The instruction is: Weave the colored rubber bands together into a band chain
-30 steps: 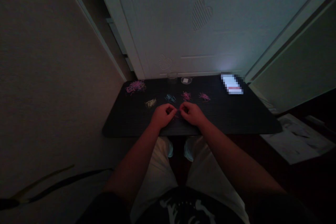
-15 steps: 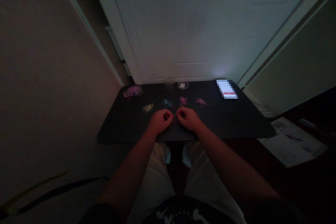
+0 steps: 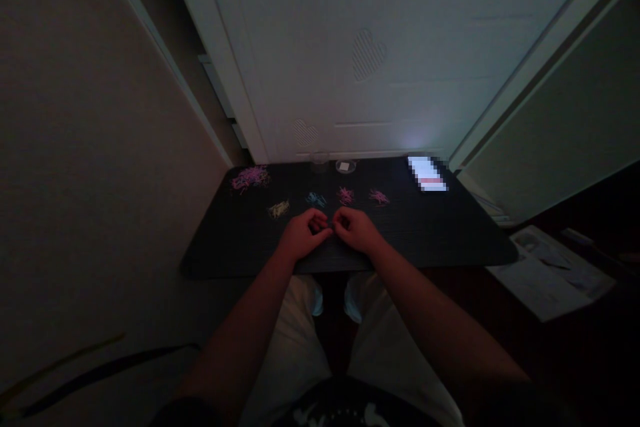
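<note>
My left hand point(image 3: 303, 235) and my right hand point(image 3: 357, 230) meet fingertip to fingertip low over the front middle of a dark table point(image 3: 225, 243). The fingers of both are curled in, thumbs towards the fingertips. Whatever lies between them is too small and dark to make out. Just beyond the hands, small heaps of thin strands lie in a row: a yellowish heap point(image 3: 279, 209), a blue heap point(image 3: 316, 199), a pink heap point(image 3: 345, 195) and a second pink heap point(image 3: 379, 197). A larger mixed pink and purple pile point(image 3: 250, 178) sits at the back left.
Along the back edge stand a clear round container point(image 3: 320, 161) and a shallow clear dish or lid point(image 3: 345, 166) with a white square. A lit phone point(image 3: 427, 174) lies back right. Behind rises a white door point(image 3: 300, 33). Papers point(image 3: 550, 273) lie right, below the table.
The view has tilted and shifted slightly. My left fingers have spread a little from the thumb, and the hands remain close together. The heaps look the same.
</note>
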The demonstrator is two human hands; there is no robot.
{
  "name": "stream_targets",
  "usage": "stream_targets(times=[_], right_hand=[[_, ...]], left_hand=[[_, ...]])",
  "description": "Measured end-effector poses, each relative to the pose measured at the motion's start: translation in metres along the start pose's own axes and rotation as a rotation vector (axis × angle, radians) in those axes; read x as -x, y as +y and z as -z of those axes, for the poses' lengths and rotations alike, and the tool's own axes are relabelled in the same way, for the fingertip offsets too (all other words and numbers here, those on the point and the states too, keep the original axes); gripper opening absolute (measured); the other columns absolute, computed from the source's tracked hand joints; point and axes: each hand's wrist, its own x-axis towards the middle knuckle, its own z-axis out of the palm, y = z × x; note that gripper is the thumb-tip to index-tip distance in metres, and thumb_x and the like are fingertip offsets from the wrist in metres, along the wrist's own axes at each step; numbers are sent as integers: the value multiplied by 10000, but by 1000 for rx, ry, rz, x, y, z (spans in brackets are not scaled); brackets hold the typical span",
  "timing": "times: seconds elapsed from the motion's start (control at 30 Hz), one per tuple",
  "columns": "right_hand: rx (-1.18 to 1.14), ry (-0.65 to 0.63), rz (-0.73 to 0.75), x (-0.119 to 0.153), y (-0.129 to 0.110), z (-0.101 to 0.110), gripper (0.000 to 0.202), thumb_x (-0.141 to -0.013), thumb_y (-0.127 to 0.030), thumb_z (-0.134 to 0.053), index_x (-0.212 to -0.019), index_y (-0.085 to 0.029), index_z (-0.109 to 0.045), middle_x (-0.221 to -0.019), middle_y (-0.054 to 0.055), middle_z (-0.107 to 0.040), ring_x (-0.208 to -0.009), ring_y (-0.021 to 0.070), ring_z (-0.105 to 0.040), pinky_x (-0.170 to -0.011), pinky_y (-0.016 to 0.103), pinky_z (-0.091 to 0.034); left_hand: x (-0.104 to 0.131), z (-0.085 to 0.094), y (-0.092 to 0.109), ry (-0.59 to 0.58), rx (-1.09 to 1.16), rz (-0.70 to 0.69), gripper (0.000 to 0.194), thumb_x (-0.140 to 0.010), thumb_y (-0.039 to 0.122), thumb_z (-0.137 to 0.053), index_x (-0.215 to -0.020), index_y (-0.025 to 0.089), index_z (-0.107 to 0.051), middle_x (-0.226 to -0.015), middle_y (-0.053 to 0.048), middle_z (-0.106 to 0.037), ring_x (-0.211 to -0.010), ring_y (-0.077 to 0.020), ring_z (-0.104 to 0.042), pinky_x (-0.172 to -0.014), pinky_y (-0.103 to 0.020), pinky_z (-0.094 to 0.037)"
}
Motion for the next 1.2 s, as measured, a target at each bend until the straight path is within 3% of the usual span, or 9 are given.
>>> stream_targets(times=[0.13, 0.37, 0.97, 1.2], right_hand=[[9, 2, -5, 0, 0, 0, 41, -733, -175, -542, -736, -173, -582, -635, -17, -580, -565, 91, -494, -542, 202, -349], [22, 2, 6, 1, -3, 1, 53, -738, -167, -524, -732, -169, -577, -644, -16, -578, -573, 92, -502, -551, 205, -352], [-10, 90, -17, 1, -4, 3, 42, -717, -150, -523, -714, -173, -558, -633, -15, -558, -577, 100, -502, -550, 209, -369], [-28, 39, 28, 2, -2, 1, 36, -713, -161, -543, -723, -170, -576, -632, -15, -571, -564, 95, -499, -544, 206, -368]], left_hand=[[-1, 1, 0, -11, -51, 1, 148, -758, 290, -590, -847, 178, -621, -726, -1, -647, -652, -117, -576, -601, -228, -442], [-1, 2, 0, -31, -91, -2, 178, -803, 323, -536, -811, 172, -629, -709, -5, -648, -635, -122, -576, -589, -231, -431], [-1, 3, -1, 5, -79, 17, 96, -758, 248, -539, -745, 163, -583, -671, 6, -609, -596, -110, -542, -553, -221, -411], [-1, 0, -2, 21, -39, -2, 288, -720, 327, -636, -963, 175, -608, -847, -28, -678, -706, -131, -596, -619, -238, -452]])
